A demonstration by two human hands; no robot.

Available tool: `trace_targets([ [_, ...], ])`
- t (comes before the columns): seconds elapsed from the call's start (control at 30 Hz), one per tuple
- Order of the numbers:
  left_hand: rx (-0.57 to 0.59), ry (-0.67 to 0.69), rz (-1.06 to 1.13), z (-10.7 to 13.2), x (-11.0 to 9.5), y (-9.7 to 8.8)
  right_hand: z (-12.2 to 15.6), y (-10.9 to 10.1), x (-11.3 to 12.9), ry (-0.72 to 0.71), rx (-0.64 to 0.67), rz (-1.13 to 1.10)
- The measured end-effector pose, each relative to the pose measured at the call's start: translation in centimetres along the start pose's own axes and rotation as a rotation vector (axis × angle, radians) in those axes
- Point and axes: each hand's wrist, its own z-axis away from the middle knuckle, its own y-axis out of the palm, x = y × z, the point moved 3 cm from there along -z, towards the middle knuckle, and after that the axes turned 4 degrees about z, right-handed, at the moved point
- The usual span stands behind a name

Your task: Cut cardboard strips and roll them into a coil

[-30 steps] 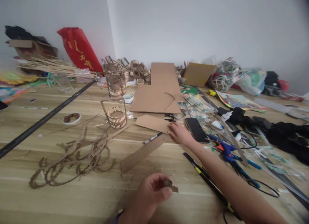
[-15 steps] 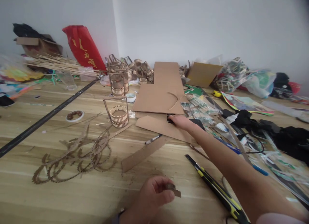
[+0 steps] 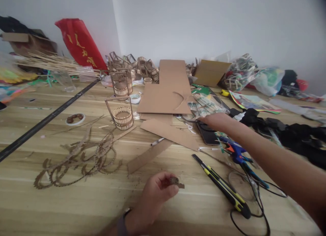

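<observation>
My left hand (image 3: 155, 195) is low in the middle, its fingers pinched on a small brown cardboard scrap (image 3: 176, 181) above the wooden floor (image 3: 76, 209). My right hand (image 3: 215, 120) is stretched out to the right of the flat cardboard pieces (image 3: 169, 132), above a black phone (image 3: 207, 137). Its fingers curl down over thin dark loops (image 3: 189, 118); what they grip is hidden. A marker (image 3: 158, 141) and a long cardboard strip (image 3: 149, 154) lie between the hands.
A yellow-black utility knife (image 3: 221, 187) and a blue glue gun (image 3: 236, 154) with its cable lie at the right. A small stick basket (image 3: 123, 116), curled toothed cardboard strips (image 3: 78, 158), a black rod (image 3: 43, 122) and a large cardboard sheet (image 3: 165, 97) lie around.
My right hand went from the near cardboard piece up to its far edge, then moved right over the phone. My left hand kept pinching the scrap almost in place.
</observation>
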Motion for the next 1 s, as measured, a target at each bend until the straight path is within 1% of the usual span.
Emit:
trace_targets([
  [0.07, -0.014, 0.034, -0.037, 0.1, -0.6, 0.0, 3.0, 0.3, -0.4, 0.040, -0.026, -0.050],
  [0.13, -0.024, 0.083, -0.095, 0.3, -1.2, 0.0, 6.3, 0.7, 0.6, 0.034, -0.068, -0.122],
  [0.2, -0.029, 0.121, -0.157, 0.4, -1.7, -0.1, 9.8, 1.0, 3.1, -0.025, -0.106, -0.227],
  [0.27, -0.030, 0.130, -0.207, 0.6, -2.0, -0.1, 13.1, 0.8, 6.4, -0.144, -0.233, -0.527],
  [0.3, -0.029, 0.126, -0.228, 0.6, -2.1, -0.1, 14.6, 0.6, 8.1, -0.200, -0.279, -0.641],
  [0.33, -0.029, 0.122, -0.246, 0.7, -2.2, 0.0, 15.7, 0.4, 9.7, -0.224, -0.272, -0.717],
  [0.4, -0.033, 0.113, -0.282, 0.8, -2.2, 0.0, 17.4, 0.1, 12.2, -0.224, -0.232, -0.796],
  [0.47, -0.032, 0.115, -0.320, 0.9, -2.3, 0.1, 18.1, -0.4, 13.8, -0.233, -0.185, -0.815],
  [0.57, -0.024, 0.125, -0.360, 1.0, -2.2, 0.1, 18.2, -0.8, 14.9, -0.267, -0.139, -0.752],
  [0.8, 0.003, 0.149, -0.364, 0.9, -1.8, -0.1, 17.6, -1.2, 15.3, -0.312, -0.173, -0.640],
  [1.0, 0.001, 0.147, -0.350, 0.9, -1.8, -0.1, 17.6, -1.5, 15.6, -0.321, -0.183, -0.629],
])
